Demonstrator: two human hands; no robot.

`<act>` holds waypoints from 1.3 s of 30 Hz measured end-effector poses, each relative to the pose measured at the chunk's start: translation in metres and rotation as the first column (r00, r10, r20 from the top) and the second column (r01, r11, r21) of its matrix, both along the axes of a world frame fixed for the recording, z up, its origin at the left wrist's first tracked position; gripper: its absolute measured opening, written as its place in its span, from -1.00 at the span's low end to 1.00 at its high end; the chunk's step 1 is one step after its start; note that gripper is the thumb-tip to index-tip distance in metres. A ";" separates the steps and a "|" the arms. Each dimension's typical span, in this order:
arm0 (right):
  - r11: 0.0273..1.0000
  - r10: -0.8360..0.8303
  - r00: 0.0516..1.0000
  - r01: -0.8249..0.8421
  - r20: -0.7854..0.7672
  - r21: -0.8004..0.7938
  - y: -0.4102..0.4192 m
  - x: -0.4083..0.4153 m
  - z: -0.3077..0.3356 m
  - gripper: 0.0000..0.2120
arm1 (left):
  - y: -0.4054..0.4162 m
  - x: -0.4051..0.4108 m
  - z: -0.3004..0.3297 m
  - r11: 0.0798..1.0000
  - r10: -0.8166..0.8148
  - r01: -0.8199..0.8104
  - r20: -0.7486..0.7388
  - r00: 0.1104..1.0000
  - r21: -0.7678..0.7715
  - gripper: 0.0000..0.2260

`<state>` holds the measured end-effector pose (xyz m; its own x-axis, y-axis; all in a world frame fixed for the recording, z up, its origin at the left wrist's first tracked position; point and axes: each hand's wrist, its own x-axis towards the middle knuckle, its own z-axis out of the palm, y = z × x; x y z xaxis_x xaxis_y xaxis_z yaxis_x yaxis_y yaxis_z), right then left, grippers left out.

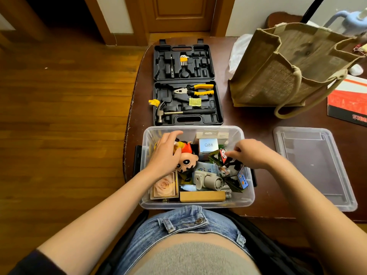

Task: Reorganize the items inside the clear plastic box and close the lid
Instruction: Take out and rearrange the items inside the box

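- Left hand (165, 153): fingers curled on cartoon doll figure (185, 158) inside clear plastic box (198, 204).
- Right hand (251, 153): fingers pinch black printed packet (224, 155).
- Clear lid (315, 167): on worktop (262, 124), beside box.

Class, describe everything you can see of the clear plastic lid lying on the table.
The clear plastic lid is a see-through, rounded rectangle with a raised rim and a stepped inner panel. It lies flat on the dark wooden table, off the clear plastic box and to its right, a gap between them. The table shows through it. Neither hand touches it, and nothing rests on it.
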<state>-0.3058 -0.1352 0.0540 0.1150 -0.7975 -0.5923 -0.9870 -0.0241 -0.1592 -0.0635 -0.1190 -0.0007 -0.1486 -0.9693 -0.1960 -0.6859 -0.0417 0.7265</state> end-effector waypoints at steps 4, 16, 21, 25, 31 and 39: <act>0.993 -0.067 0.991 0.077 0.115 -0.084 -0.004 -0.004 0.022 -0.52 | -0.001 -0.007 0.007 0.988 0.055 -0.061 -0.046 0.997 -0.143 -0.64; 0.917 -0.260 0.614 0.398 0.745 -0.008 -0.012 0.018 0.051 -0.70 | -0.006 -0.019 0.025 0.954 0.192 -0.023 -0.554 0.810 0.298 -0.52; 0.880 -0.398 0.424 0.428 0.814 0.207 -0.008 0.038 0.027 -0.77 | 0.001 -0.003 0.032 0.929 0.268 -0.033 -0.608 0.748 0.368 -0.46; 0.907 -0.412 0.459 0.287 0.787 0.307 -0.003 0.055 0.012 -0.79 | 0.009 0.018 0.030 0.919 0.265 -0.021 -0.576 0.774 0.394 -0.74; 0.915 -0.401 0.451 0.166 0.797 0.367 0.006 0.077 -0.001 -0.76 | 0.016 0.040 0.035 0.894 0.099 0.103 -0.416 0.904 0.436 -0.63; 0.901 -0.404 0.477 0.064 0.780 0.428 0.009 0.085 -0.006 -0.68 | 0.019 0.049 0.038 0.940 0.118 0.054 -0.470 0.875 0.338 -0.72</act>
